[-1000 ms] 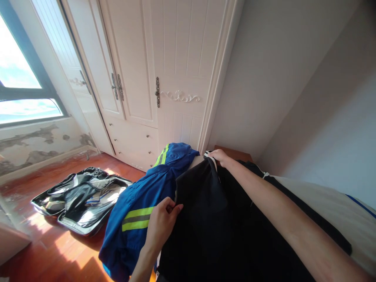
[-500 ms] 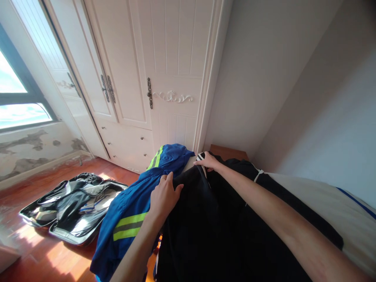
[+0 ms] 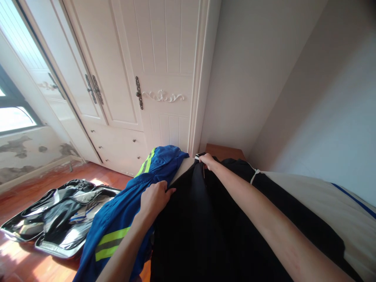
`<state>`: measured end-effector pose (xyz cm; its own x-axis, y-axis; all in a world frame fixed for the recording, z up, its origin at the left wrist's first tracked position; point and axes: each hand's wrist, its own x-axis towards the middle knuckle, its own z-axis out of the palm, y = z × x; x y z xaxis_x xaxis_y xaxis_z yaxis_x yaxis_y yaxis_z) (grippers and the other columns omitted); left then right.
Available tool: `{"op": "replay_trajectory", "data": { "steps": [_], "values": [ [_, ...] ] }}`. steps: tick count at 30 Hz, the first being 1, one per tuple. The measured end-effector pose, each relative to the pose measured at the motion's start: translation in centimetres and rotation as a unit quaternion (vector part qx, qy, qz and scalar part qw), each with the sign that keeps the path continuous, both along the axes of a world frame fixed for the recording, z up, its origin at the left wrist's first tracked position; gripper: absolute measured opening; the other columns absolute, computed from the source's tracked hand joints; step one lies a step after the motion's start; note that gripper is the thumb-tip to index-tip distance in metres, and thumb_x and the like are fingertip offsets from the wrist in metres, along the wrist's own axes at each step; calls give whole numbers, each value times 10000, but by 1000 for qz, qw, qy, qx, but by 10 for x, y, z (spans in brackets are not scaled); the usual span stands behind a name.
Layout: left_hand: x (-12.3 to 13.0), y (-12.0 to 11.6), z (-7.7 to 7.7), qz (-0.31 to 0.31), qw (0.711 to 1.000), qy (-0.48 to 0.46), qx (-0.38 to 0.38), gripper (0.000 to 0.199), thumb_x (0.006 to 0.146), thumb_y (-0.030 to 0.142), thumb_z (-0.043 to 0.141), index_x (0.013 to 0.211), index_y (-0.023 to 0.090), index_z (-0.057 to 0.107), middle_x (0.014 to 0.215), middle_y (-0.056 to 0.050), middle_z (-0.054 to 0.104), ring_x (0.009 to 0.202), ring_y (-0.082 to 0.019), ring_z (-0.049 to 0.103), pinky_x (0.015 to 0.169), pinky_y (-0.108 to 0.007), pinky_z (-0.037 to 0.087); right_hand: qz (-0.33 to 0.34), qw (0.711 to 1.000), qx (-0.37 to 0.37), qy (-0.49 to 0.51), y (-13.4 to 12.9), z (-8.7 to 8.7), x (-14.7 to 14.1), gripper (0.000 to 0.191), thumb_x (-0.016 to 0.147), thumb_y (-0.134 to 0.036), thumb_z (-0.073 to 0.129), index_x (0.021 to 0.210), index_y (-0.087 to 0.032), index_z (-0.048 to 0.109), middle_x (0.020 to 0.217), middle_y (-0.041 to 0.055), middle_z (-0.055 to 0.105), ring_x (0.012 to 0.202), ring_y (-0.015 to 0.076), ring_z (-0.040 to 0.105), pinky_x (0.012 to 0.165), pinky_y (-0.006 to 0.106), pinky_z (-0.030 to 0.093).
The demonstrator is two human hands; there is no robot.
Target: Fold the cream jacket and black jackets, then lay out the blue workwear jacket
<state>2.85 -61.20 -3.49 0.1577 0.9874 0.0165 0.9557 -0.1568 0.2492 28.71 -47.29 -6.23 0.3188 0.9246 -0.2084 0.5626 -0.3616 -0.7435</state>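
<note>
A black garment (image 3: 188, 227) hangs between my two hands, its lower part running out of the bottom of the view. My left hand (image 3: 154, 199) pinches its left edge between thumb and fingers. At its far upper edge, by a small white-striped part (image 3: 197, 156), my right hand (image 3: 208, 160) is closed on the cloth. Just left of the black garment lies a blue garment (image 3: 126, 203) with yellow-green and grey bands, partly behind my left forearm. The exact kind of the black garment cannot be made out.
An open suitcase (image 3: 58, 217) packed with clothes lies on the wooden floor (image 3: 96, 172) at left. Beyond stands a white wardrobe (image 3: 167, 51). More black clothing (image 3: 282, 199) rests on the beige bed (image 3: 305, 188) at right, with a brown wooden piece (image 3: 225, 151) behind.
My left hand has closed its fingers on the black garment's edge, which is now drawn straighter between both hands. The view has turned slightly right, so the suitcase appears farther left.
</note>
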Motion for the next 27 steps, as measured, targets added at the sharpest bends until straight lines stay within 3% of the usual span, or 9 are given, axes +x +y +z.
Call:
{"op": "replay_trajectory", "data": {
  "steps": [3, 6, 8, 10, 12, 15, 20, 23, 27],
  "values": [
    [2, 9, 7, -58, 998, -6, -20, 454, 888, 624, 507, 747, 210, 630, 824, -108, 717, 847, -325, 691, 644, -329, 415, 15, 1000, 7, -19, 6, 2, -1, 273, 857, -355, 694, 995, -122, 657, 908, 103, 705, 786, 214, 691, 605, 277, 536],
    [13, 25, 12, -70, 997, -33, -12, 547, 885, 677, 471, 1003, 175, 653, 967, -147, 725, 963, -342, 683, 728, -350, 460, 20, 998, 29, -52, 18, 10, -9, 533, 728, -415, 791, 1144, -123, 629, 1119, 177, 686, 1007, 320, 672, 684, 309, 541],
    [23, 35, 12, -76, 996, -39, -17, 546, 906, 622, 484, 1136, 146, 622, 1056, -175, 717, 1041, -344, 671, 790, -357, 476, 20, 997, 37, -64, 27, 14, -14, 685, 654, -429, 846, 1220, -132, 597, 1221, 191, 650, 1119, 355, 627, 761, 333, 544],
    [32, 43, 10, -81, 996, -20, -34, 421, 907, 497, 548, 1129, 152, 639, 1091, -178, 716, 1074, -339, 667, 819, -355, 482, 20, 997, 36, -67, 36, 16, -18, 673, 597, -362, 898, 1170, -135, 628, 1207, 190, 656, 1148, 366, 609, 814, 349, 540],
    [36, 47, 5, -73, 996, 1, -48, 280, 884, 379, 591, 1054, 175, 678, 1083, -166, 724, 1064, -339, 676, 819, -354, 487, 16, 998, 27, -59, 44, 14, -16, 512, 619, -270, 902, 1052, -118, 674, 1127, 192, 679, 1094, 344, 636, 823, 351, 542],
    [33, 47, -2, -38, 998, 2, -51, 239, 891, 372, 560, 960, 191, 700, 1037, -160, 737, 1012, -354, 692, 782, -375, 496, -1, 1000, 6, -25, 54, 7, -9, 290, 838, -293, 757, 1043, -109, 666, 1055, 136, 682, 939, 234, 673, 778, 351, 569],
    [27, 47, -9, 6, 999, 13, -36, 372, 902, 506, 505, 895, 183, 689, 968, -175, 736, 955, -380, 696, 737, -405, 507, -20, 999, 0, 40, 55, -6, -4, 270, 972, -336, 596, 1157, -140, 612, 1064, 65, 654, 838, 154, 658, 710, 315, 585],
    [28, 47, -8, -4, 999, 39, -27, 414, 897, 549, 498, 892, 183, 690, 969, -173, 731, 951, -377, 692, 738, -401, 510, -5, 998, 16, 66, 42, -4, -7, 242, 976, -321, 589, 1119, -127, 614, 1001, 63, 664, 778, 138, 652, 668, 283, 573],
    [30, 39, -5, -30, 998, 43, 20, 438, 936, 508, 466, 1129, 152, 632, 1017, -164, 714, 956, -354, 686, 761, -398, 513, 27, 995, 63, 78, 0, 11, -2, 303, 930, -308, 652, 1162, -122, 589, 964, 81, 684, 783, 149, 653, 676, 251, 543]
  ]
}}
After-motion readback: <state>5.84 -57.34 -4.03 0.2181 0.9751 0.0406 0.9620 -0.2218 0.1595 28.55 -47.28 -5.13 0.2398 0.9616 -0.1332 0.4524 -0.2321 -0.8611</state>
